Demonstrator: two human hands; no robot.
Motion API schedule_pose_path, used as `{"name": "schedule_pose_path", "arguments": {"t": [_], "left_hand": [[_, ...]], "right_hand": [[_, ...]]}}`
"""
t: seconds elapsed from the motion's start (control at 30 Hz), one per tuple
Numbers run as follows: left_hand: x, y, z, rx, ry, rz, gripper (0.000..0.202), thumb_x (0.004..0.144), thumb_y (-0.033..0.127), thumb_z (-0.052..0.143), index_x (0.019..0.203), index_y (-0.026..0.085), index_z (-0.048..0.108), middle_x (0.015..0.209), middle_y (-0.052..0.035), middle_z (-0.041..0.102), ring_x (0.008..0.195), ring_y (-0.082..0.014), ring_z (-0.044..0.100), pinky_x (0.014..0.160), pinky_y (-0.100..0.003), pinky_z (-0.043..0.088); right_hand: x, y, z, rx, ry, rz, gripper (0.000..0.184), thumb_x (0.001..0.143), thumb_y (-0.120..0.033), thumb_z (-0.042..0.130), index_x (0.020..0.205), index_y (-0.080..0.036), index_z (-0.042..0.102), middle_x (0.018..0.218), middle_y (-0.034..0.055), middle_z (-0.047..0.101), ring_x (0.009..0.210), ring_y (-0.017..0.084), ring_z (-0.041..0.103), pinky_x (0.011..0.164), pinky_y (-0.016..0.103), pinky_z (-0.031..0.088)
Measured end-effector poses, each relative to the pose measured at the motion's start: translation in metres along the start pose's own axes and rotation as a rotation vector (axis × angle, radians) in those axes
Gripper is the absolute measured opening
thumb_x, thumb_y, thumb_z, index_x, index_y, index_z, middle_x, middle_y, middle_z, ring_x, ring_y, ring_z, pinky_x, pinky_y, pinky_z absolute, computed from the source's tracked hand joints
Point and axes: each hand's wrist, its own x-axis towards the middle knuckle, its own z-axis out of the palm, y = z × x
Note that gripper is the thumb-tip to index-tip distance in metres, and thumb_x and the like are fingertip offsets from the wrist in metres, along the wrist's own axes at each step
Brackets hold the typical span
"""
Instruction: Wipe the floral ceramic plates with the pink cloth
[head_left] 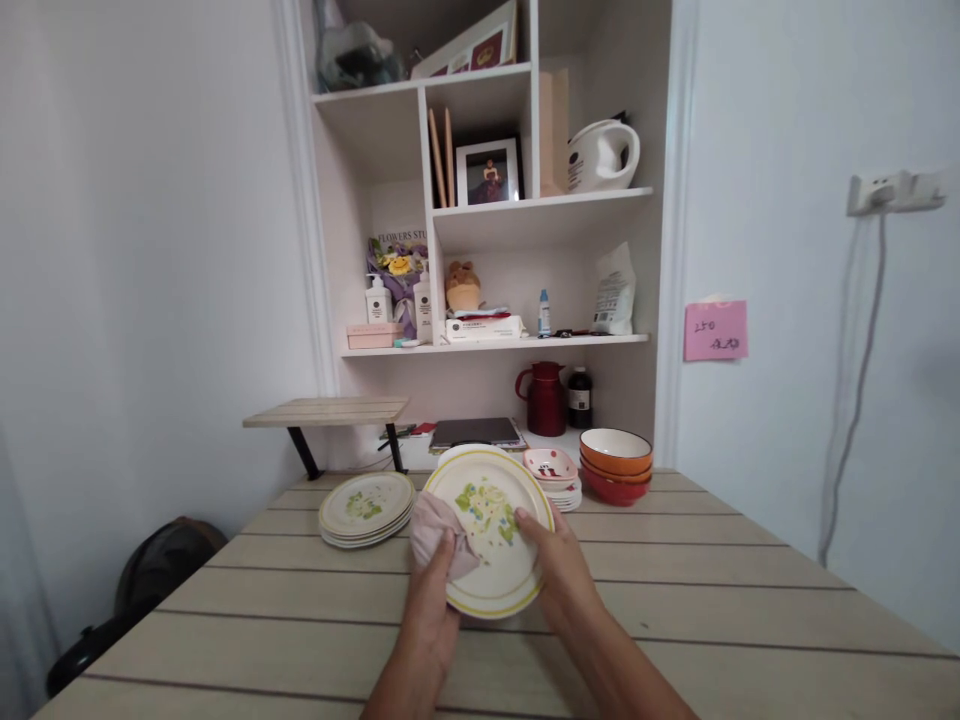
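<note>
A round, yellow-rimmed plate (491,515) is held up at the lower centre of the frame, over the slatted desk (697,610). Its flowered face is turned toward the viewer and tipped upward, the far rim raised and the near rim lowered between the wrists. A pink cloth (433,525), bunched and folded, is laid over the plate's left rim, with its longer run slanted from upper left to lower right. The cloth is pinched by the left hand (431,590), its thumb laid on top. The right rim is gripped by the right hand (562,565), with the thumb pressed on the face and the fingers mostly hidden behind. At left, little room is left between the cloth and a stack of plates (366,507). Behind the plate's upper right, small dishes (551,470) are stacked, with bowls (616,462) piled just beside them. The widest stretch of planks is seen right of the hands, bounded by the desk's diagonal right edge; the near edge is cut off by the frame's bottom.
</note>
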Motion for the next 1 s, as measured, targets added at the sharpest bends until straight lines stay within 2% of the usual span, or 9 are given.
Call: {"name": "schedule_pose_path", "arguments": {"t": [0.1,0.27,0.43,0.6,0.77,1.0], "left_hand": [[-0.005,0.017,0.000,0.039,-0.014,0.100,0.067,0.069,0.024,0.077,0.131,0.019,0.053,0.119,-0.0145,0.068,0.106,-0.0309,0.066,0.090,-0.043,0.054],[-0.006,0.035,-0.012,0.123,-0.115,0.000,0.067,0.069,0.026,0.077,0.130,0.013,0.053,0.107,-0.0168,0.073,0.101,-0.0328,0.067,0.089,-0.045,0.053],[-0.009,0.039,-0.013,0.130,-0.232,-0.053,0.066,0.072,0.024,0.074,0.133,0.013,0.050,0.108,-0.0168,0.072,0.101,-0.0319,0.067,0.091,-0.044,0.052],[-0.017,0.040,-0.009,0.176,-0.269,-0.080,0.065,0.072,0.023,0.075,0.131,0.013,0.052,0.109,-0.0171,0.072,0.099,-0.0319,0.068,0.090,-0.043,0.051],[-0.016,0.040,-0.012,0.209,-0.264,-0.091,0.062,0.072,0.025,0.075,0.129,0.012,0.055,0.109,-0.0174,0.072,0.099,-0.0317,0.068,0.090,-0.042,0.051],[-0.012,0.038,-0.013,0.186,-0.259,-0.039,0.071,0.072,0.025,0.075,0.137,0.017,0.047,0.118,-0.0164,0.068,0.103,-0.0304,0.067,0.094,-0.041,0.049]], "right_hand": [[0.003,-0.012,-0.006,-0.062,-0.136,0.102,0.076,0.061,-0.023,0.077,0.131,-0.020,0.048,0.094,0.0080,0.076,0.077,0.025,0.071,0.070,0.037,0.056],[-0.001,-0.035,-0.014,-0.195,-0.287,0.191,0.065,0.068,-0.021,0.072,0.128,-0.023,0.048,0.098,0.0067,0.075,0.079,0.024,0.071,0.069,0.035,0.056],[-0.009,-0.047,-0.014,-0.246,-0.406,0.234,0.068,0.071,-0.019,0.068,0.133,-0.027,0.042,0.101,0.0071,0.073,0.085,0.028,0.071,0.074,0.043,0.056],[-0.010,-0.049,-0.016,-0.268,-0.422,0.275,0.074,0.070,-0.016,0.065,0.137,-0.029,0.037,0.098,0.0069,0.073,0.078,0.028,0.071,0.073,0.047,0.056],[-0.006,-0.044,-0.019,-0.301,-0.409,0.275,0.067,0.069,-0.015,0.064,0.132,-0.025,0.042,0.091,0.0065,0.074,0.072,0.026,0.070,0.070,0.045,0.056],[-0.004,-0.033,-0.012,-0.226,-0.328,0.194,0.060,0.065,-0.022,0.073,0.121,-0.019,0.050,0.089,0.0074,0.075,0.074,0.025,0.070,0.071,0.039,0.056]]}}
